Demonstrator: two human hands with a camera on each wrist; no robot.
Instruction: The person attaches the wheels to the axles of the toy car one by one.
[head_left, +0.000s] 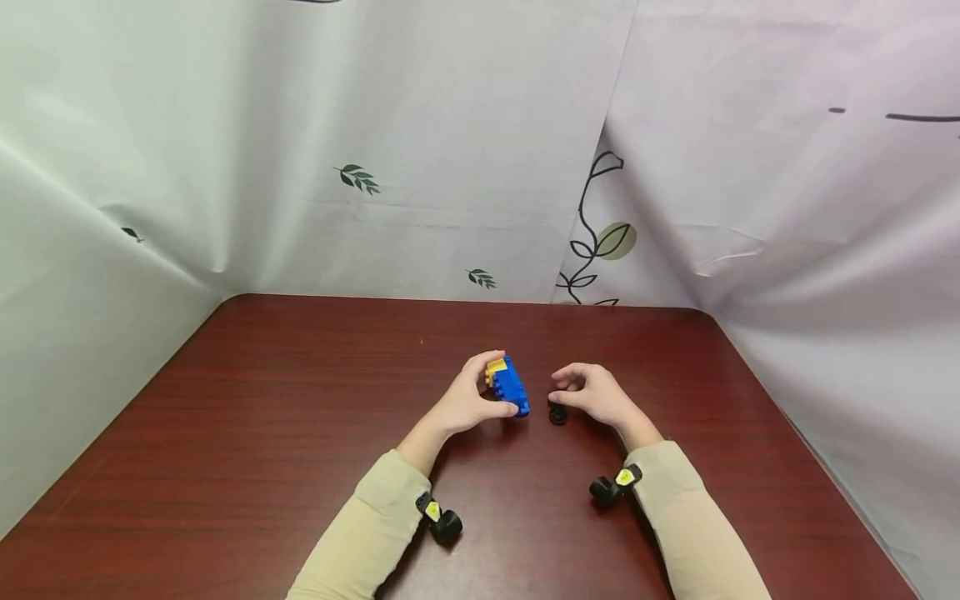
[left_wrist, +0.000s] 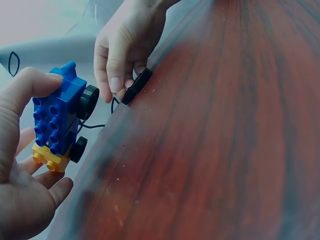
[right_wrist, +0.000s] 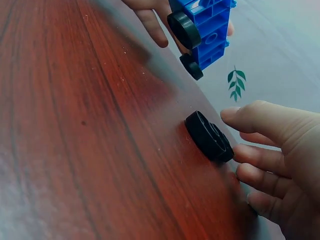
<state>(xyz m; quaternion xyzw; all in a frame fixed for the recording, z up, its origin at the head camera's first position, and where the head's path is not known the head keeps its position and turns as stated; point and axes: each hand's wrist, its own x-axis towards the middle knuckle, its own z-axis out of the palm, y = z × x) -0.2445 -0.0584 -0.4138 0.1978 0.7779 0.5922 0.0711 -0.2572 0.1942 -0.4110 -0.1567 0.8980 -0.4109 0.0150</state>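
Beige-sleeved, the left hand is clamping a studded toy car, blue and yellow with black wheels, above the table. At the car's four o'clock, loose wheels are resting. At their two o'clock, the right hand is reaching, thumb and fingers apart. Yellow labels, too small to read, are marking both wrist cameras.

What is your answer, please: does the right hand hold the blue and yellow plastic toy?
No, the left hand grips that toy.
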